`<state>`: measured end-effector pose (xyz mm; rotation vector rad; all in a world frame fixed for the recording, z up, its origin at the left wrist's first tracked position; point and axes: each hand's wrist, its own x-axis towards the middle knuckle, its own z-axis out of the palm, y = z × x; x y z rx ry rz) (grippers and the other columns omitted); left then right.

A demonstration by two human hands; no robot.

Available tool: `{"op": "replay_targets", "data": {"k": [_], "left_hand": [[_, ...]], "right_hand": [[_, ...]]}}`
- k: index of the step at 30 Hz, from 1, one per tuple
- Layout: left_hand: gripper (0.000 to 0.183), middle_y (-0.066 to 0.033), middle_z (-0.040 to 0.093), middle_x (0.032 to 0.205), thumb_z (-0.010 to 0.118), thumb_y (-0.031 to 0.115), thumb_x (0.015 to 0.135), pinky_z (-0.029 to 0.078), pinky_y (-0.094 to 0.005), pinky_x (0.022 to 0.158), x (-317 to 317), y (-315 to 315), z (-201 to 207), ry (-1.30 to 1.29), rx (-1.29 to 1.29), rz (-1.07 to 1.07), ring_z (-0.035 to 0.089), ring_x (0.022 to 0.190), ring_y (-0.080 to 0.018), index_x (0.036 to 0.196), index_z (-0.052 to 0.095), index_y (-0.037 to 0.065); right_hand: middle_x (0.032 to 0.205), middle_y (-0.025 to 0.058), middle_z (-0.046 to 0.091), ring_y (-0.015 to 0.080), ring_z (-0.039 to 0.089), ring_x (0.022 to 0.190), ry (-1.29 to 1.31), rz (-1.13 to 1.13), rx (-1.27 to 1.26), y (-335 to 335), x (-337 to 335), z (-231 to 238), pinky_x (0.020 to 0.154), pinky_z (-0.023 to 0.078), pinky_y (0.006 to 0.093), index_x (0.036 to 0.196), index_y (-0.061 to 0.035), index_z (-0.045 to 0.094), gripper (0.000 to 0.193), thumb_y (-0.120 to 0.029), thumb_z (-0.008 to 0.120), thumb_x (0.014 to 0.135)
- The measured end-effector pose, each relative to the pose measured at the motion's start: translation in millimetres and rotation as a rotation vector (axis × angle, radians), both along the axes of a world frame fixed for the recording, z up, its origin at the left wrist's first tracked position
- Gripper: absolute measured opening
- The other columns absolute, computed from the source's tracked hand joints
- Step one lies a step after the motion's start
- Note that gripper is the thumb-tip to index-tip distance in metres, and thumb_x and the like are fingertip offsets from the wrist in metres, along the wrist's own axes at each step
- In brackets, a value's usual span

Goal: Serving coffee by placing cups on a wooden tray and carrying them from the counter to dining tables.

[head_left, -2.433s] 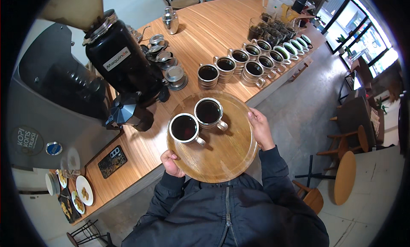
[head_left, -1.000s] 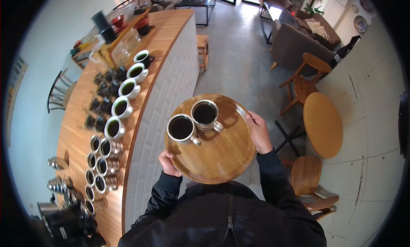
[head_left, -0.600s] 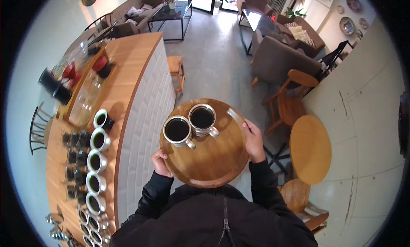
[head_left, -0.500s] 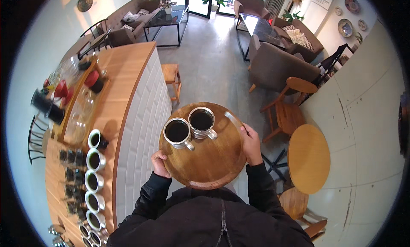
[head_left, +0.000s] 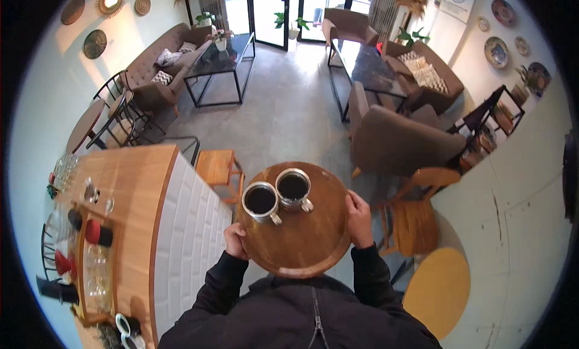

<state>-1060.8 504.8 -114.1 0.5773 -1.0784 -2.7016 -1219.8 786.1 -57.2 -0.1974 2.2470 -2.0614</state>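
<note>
A round wooden tray (head_left: 301, 246) is held level in front of my body. My left hand (head_left: 236, 241) grips its left edge, with the thumb over the rim. At the opposite edge my right hand (head_left: 359, 219) is closed on the rim, its fingers partly hidden underneath. Two cups of dark drink stand side by side on the tray's far left part. The nearer cup (head_left: 269, 218) and the farther cup (head_left: 302, 206) both have handles pointing toward my right.
At my left runs a wooden counter (head_left: 129, 174) bearing glassware and red drippers. A wooden stool (head_left: 214, 167) stands beyond its corner. On the right are a round yellow table (head_left: 437, 295), a wooden chair (head_left: 415, 228) and a brown armchair (head_left: 401, 147). A black low table (head_left: 226, 62) stands farther off.
I have moved forward past the counter; its row of white cups has mostly slid out of view behind me. The tray and both cups come along, still in my hands.
</note>
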Motion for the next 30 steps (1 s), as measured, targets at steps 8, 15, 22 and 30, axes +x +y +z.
{"op": "replay_targets", "data": {"k": [8,15,22,30], "left_hand": [[0.06,-0.0192,0.066,0.12,0.049,0.017,0.066,0.05,-0.0449,0.101,-224,-52,-22,0.064,0.317,-0.138,0.064,0.107,-0.0376,0.12,0.059,-0.006],[0.036,-0.0163,0.068,0.104,0.046,0.012,0.073,0.055,-0.0421,0.091,-435,-120,-50,0.162,0.355,-0.264,0.066,0.094,-0.0295,0.1,0.063,-0.003],[0.017,-0.0127,0.068,0.092,0.047,0.012,0.074,0.057,-0.0406,0.078,-662,-166,-59,-0.01,0.168,-0.339,0.065,0.081,-0.0263,0.08,0.06,0.003],[0.011,-0.0115,0.066,0.086,0.048,0.009,0.077,0.055,-0.0378,0.08,-913,-185,-90,-0.048,-0.03,-0.418,0.064,0.081,-0.0245,0.075,0.056,0.002]], "right_hand": [[0.111,0.0085,0.07,0.0144,0.063,0.1,-0.022,-0.009,-0.056,-38,-214,0,0.089,0.049,0.0298,0.124,0.0068,0.064,0.035,-0.02,0.052,0.106],[0.111,0.0082,0.07,0.0148,0.063,0.098,-0.022,-0.05,-0.103,-79,-406,-22,0.088,0.05,0.0297,0.125,0.0061,0.063,0.034,-0.019,0.051,0.106],[0.112,0.0095,0.07,0.0137,0.063,0.099,-0.029,-0.221,-0.098,-103,-584,-29,0.087,0.05,0.029,0.125,0.0084,0.062,0.034,-0.018,0.051,0.106],[0.111,0.0104,0.071,0.0151,0.064,0.098,0.003,-0.325,-0.059,-110,-802,-51,0.087,0.051,0.0297,0.123,0.008,0.064,0.033,-0.017,0.053,0.105]]}}
